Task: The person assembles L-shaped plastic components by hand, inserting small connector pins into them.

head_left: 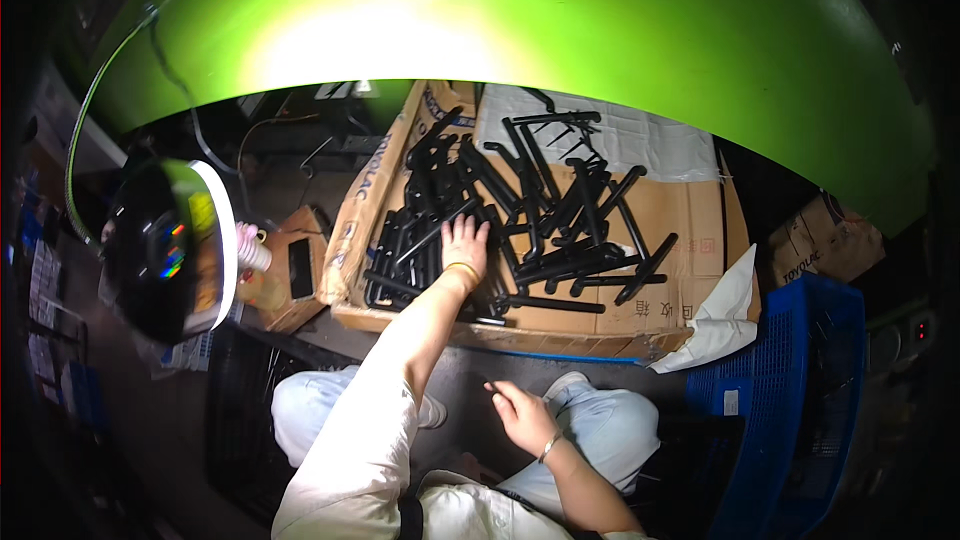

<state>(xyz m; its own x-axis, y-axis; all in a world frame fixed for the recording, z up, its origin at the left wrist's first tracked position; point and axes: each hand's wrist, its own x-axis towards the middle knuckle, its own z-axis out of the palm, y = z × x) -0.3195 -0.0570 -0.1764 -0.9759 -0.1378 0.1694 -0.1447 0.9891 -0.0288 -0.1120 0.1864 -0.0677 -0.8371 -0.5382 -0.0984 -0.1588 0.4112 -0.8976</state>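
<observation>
Many black bent plastic tubes (pixel 580 265) lie heaped in a shallow cardboard box (pixel 690 225) in front of me. My left hand (pixel 465 243) reaches over the left part of the heap. Its fingers are spread and rest on or just above the tubes, gripping none that I can see. Nearer to me, above my lap, my right hand (pixel 528 420) is closed. A small dark tip (pixel 490 386) sticks out past its thumb and forefinger; most of that thing is hidden in the hand.
A bright green curved surface (pixel 600 30) spans the far side. A round lamp with a white glowing rim (pixel 222 240) stands at the left, near a small carton holding a dark phone-like slab (pixel 301 268). Blue plastic crates (pixel 770 390) stand at the right. White sheeting (pixel 720 315) hangs over the box edge.
</observation>
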